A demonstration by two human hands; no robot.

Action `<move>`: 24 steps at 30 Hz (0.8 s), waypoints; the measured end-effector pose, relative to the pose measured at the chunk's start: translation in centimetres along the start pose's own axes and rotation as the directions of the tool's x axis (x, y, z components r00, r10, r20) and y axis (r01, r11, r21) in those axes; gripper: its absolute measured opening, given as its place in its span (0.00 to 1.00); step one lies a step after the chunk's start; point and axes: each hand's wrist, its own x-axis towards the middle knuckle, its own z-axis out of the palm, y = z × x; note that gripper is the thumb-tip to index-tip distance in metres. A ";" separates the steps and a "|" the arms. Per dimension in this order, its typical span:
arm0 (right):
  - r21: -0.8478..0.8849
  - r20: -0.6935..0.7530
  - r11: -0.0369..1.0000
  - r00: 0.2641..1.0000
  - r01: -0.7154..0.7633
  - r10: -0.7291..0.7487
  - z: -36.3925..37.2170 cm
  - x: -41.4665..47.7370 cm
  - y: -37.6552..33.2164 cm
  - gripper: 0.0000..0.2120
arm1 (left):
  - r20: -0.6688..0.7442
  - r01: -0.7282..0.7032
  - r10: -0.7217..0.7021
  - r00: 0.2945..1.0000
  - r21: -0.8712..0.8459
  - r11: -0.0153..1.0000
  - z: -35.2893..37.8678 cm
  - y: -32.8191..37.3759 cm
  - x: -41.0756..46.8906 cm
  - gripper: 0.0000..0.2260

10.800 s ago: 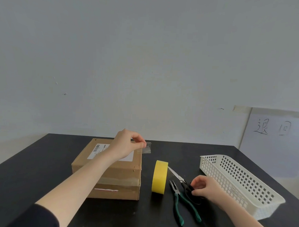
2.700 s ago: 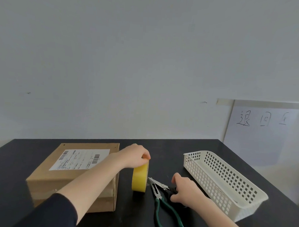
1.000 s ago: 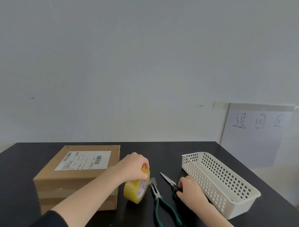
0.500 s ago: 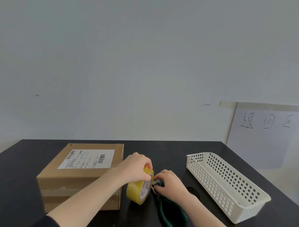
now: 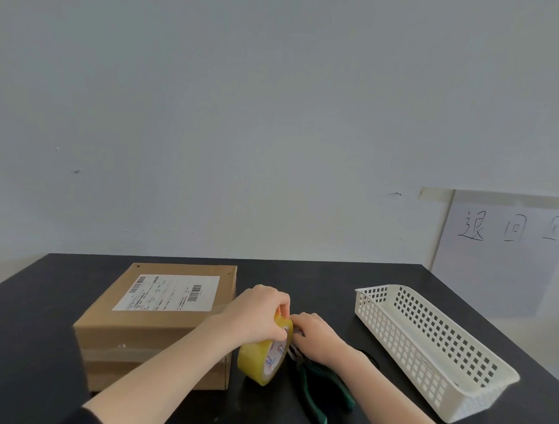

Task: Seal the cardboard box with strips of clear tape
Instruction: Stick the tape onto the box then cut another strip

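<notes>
A closed cardboard box (image 5: pixel 144 337) with a white shipping label lies on the black table (image 5: pixel 44 297), left of centre, with a band of tape across its front side. Just right of it, my left hand (image 5: pixel 261 313) grips the top of a yellowish roll of clear tape (image 5: pixel 260 355), which is tilted on its edge on the table. My right hand (image 5: pixel 314 335) reaches in from the right and its fingertips pinch at the roll's upper rim, next to my left thumb. The loose tape end itself is too small to make out.
Green-handled pliers (image 5: pixel 318 390) lie on the table under my right wrist. Only the black handle loop of the scissors (image 5: pixel 369 356) shows behind my right forearm. A white perforated plastic basket (image 5: pixel 432 343) stands at the right. A paper sheet with handwriting hangs on the wall at far right.
My left hand tipped the tape roll from upright to tilted. My right hand left the scissors and came left to the roll's rim, where it now pinches.
</notes>
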 end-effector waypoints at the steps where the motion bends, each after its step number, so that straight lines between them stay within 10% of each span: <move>1: -0.028 0.008 1.000 1.000 -0.014 0.014 -0.1 0.3 0.0 0.15 | -0.003 -0.004 0.004 1.000 -0.002 1.000 0.0 0.0 -0.1 0.11; 24: 0.217 -0.064 0.976 0.998 0.011 0.003 -7.8 -0.5 -2.7 0.04 | -0.062 0.034 -0.033 0.998 0.026 0.999 -1.2 -0.1 -0.8 0.13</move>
